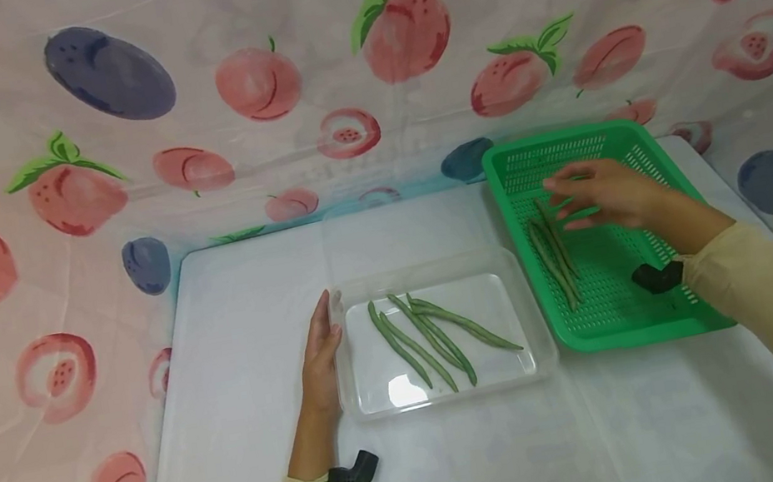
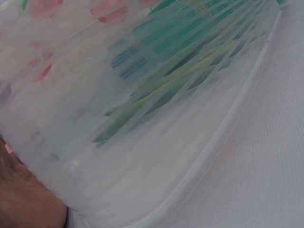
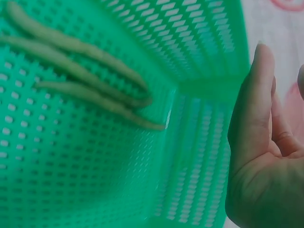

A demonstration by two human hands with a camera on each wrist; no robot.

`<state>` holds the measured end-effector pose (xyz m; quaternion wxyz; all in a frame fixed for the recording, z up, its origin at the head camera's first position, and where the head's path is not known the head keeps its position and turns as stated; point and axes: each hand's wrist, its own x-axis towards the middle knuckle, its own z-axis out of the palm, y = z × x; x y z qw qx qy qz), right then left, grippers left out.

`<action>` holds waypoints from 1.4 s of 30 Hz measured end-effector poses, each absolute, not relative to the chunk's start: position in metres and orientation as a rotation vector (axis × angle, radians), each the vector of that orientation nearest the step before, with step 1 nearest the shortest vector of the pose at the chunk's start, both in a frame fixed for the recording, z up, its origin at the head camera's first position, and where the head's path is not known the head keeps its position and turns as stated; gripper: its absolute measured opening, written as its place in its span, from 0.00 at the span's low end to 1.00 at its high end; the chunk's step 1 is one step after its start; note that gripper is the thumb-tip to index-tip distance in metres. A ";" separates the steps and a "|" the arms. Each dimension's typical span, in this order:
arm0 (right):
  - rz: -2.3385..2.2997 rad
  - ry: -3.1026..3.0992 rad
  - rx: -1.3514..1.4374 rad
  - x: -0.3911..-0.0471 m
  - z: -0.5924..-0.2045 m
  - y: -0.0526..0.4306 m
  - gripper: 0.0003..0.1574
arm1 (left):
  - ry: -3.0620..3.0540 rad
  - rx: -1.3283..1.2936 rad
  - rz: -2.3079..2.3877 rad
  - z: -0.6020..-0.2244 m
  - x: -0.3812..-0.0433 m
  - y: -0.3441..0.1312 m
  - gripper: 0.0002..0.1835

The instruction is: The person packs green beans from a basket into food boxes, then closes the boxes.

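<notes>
My left hand rests along the left wall of a clear plastic container, fingers fairly straight and thumb by the rim. Several long green beans lie loosely across the container's floor. Over the green perforated basket hovers my right hand, its fingers spread a little and nothing seen between them. A few green beans lie in the basket's left part, close to those fingers. In the right wrist view, beans lie apart from the right hand. Through the container's ribbed wall, the left wrist view shows blurred beans.
Both containers stand side by side on a white-covered table, the basket to the right. A fruit-printed cloth hangs behind the table and at its sides. Black wrist devices sit at both cuffs.
</notes>
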<state>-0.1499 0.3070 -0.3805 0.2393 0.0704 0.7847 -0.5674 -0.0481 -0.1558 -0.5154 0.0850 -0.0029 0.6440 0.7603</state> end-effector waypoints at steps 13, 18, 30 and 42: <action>-1.461 2.179 0.242 -0.171 -0.414 0.338 0.48 | 1.917 -0.005 2.273 -0.515 -0.048 -0.155 0.31; -1.391 2.210 0.241 -0.176 -0.429 0.342 0.47 | 1.919 -0.015 2.271 -0.515 -0.049 -0.154 0.30; -1.226 2.213 0.250 -0.184 -0.454 0.338 0.45 | 1.926 -0.016 2.273 -0.514 -0.051 -0.153 0.31; -1.148 2.247 0.327 -0.185 -0.463 0.329 0.53 | 1.914 -0.013 2.284 -0.515 -0.051 -0.153 0.31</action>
